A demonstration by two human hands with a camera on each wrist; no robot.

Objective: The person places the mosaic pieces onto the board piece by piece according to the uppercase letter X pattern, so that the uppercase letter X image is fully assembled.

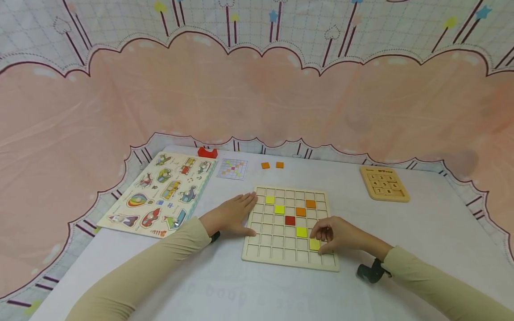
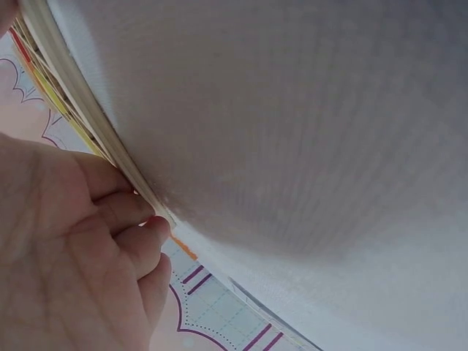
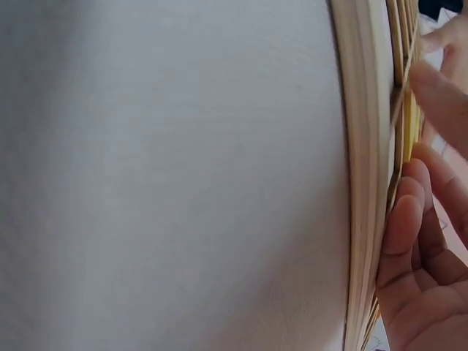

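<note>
A wooden grid board (image 1: 261, 254) lies flat on the table. My left hand (image 1: 233, 216) rests at its left edge, fingers extended toward the far corner and thumb apart; the left wrist view (image 2: 80, 248) has the fingertips against the board's side. Over the lower right cells, my right hand (image 1: 337, 234) holds a yellow tile (image 1: 314, 244) between thumb and fingers, low at its cell. A strip of that tile (image 3: 409, 139) shows between the fingertips in the right wrist view. Other yellow tiles (image 1: 301, 232), a red tile (image 1: 290, 220) and two orange tiles (image 1: 300, 211) sit on the grid.
Behind the board lie two loose orange tiles (image 1: 279, 165) and a pattern card (image 1: 233, 169). A vehicle picture puzzle (image 1: 160, 196) is at left, with a red block (image 1: 207, 153) behind it. At far right lies a wooden number puzzle (image 1: 384, 184). A patterned cloth backs the table.
</note>
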